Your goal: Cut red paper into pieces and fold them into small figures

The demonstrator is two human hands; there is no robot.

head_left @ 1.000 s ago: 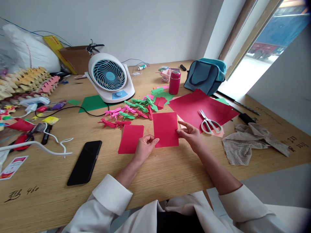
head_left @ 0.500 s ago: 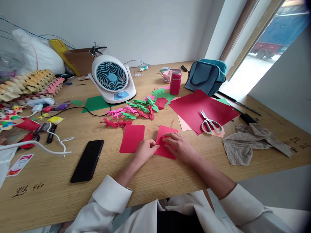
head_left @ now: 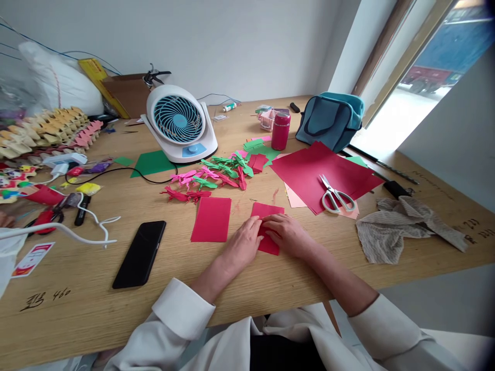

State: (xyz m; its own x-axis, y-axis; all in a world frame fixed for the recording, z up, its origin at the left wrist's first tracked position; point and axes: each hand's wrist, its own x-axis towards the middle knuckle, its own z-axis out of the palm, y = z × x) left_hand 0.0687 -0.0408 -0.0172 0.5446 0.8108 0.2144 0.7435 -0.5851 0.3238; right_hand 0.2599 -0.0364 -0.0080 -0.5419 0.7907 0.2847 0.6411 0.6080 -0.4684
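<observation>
At the left edge, part of another person's hand [head_left: 6, 220] shows near the red-handled tool [head_left: 43, 220]. Right of these, a black marker [head_left: 82, 210] lies beside a white cable [head_left: 101, 226], and a black smartphone [head_left: 139, 254] lies flat on the table [head_left: 88, 314]. Behind it, the white fan [head_left: 181, 121] stands at the edge of a green sheet [head_left: 152, 164]. Next comes a stack of red paper [head_left: 211, 220], slightly fanned, with pink, green and red paper cutouts [head_left: 216, 175] heaped behind it.

Just right of the stack, the left hand [head_left: 243, 242] is partly open, its slightly bent fingers pressing on the left side of the red paper piece [head_left: 267, 210], which lies on the table. The right hand [head_left: 288, 236] is partly open too, palm down, fingers laid across the same piece. The fingertips of the two hands nearly meet.

Behind and to the right stand a red flask [head_left: 280, 132] and a blue bag [head_left: 328, 121]. Scissors [head_left: 334, 198], blades parted, rest on large red sheets [head_left: 305, 172]. Farther right lies a crumpled cloth [head_left: 382, 232].
</observation>
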